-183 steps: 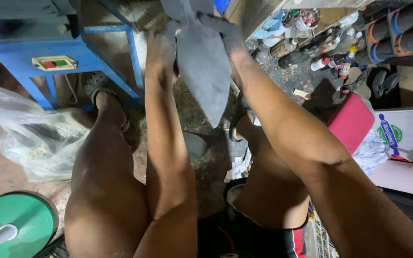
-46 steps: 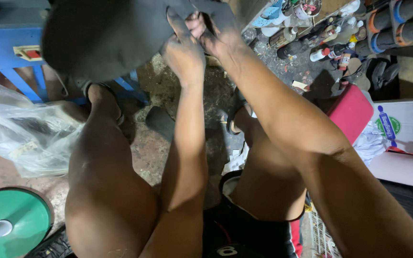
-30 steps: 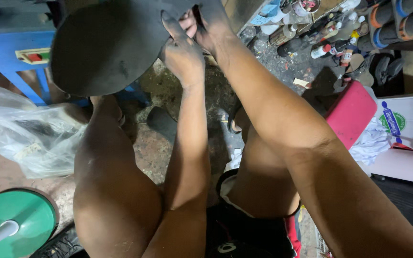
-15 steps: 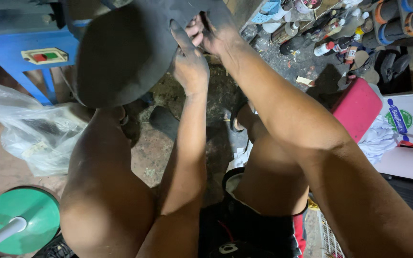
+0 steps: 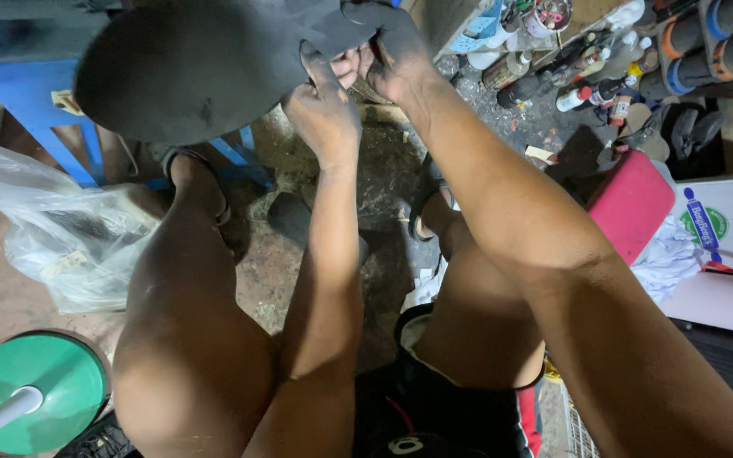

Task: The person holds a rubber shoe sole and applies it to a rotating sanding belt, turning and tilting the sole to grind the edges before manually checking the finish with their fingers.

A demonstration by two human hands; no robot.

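A large dark grey sheet (image 5: 205,72), rubbery and rounded at its lower edge, hangs in front of me at the top of the head view. My left hand (image 5: 324,114) pinches its right edge from below with thumb and fingers. My right hand (image 5: 388,55), smudged black, grips the same edge just above and to the right. Both forearms reach up from the bottom of the view, over my bare knees.
A blue metal table (image 5: 40,93) stands at the left, behind a crumpled clear plastic bag (image 5: 61,225). A green disc with a white handle (image 5: 31,394) lies at bottom left. Bottles and cans (image 5: 583,72) crowd the top right, beside a pink stool (image 5: 634,203) and a cardboard box (image 5: 727,246).
The sheet, folded narrow six seconds ago, now hangs spread wide to the left. Over the last second it drifted slightly right and both hands shifted their grip along its edge.
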